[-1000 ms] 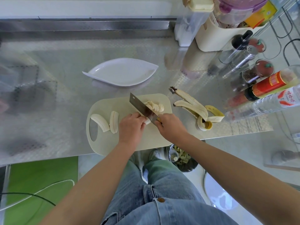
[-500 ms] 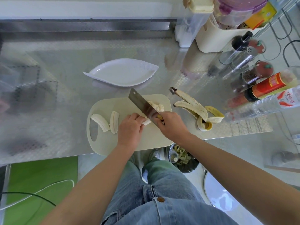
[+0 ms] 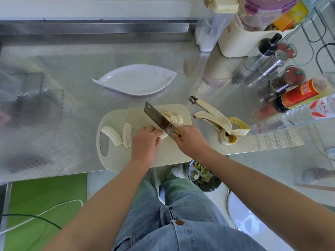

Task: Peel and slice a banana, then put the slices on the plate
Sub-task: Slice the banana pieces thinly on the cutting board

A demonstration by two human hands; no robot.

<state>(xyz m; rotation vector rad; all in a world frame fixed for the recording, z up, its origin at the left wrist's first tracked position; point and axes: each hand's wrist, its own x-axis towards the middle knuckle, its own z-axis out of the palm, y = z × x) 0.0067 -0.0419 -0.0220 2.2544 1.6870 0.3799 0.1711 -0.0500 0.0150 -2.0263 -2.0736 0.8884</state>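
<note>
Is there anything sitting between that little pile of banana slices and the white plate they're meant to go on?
Only the cleaver in the right hand, its blade standing just left of the slices. Beyond the cutting board, bare counter lies before the plate.

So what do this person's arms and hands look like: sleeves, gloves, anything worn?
Two bare hands, the left hand and the right hand: no gloves, and no rings, watch or bracelet visible. Both forearms are uncovered to the frame edge, so no sleeves show. Below them, light blue jeans.
</note>
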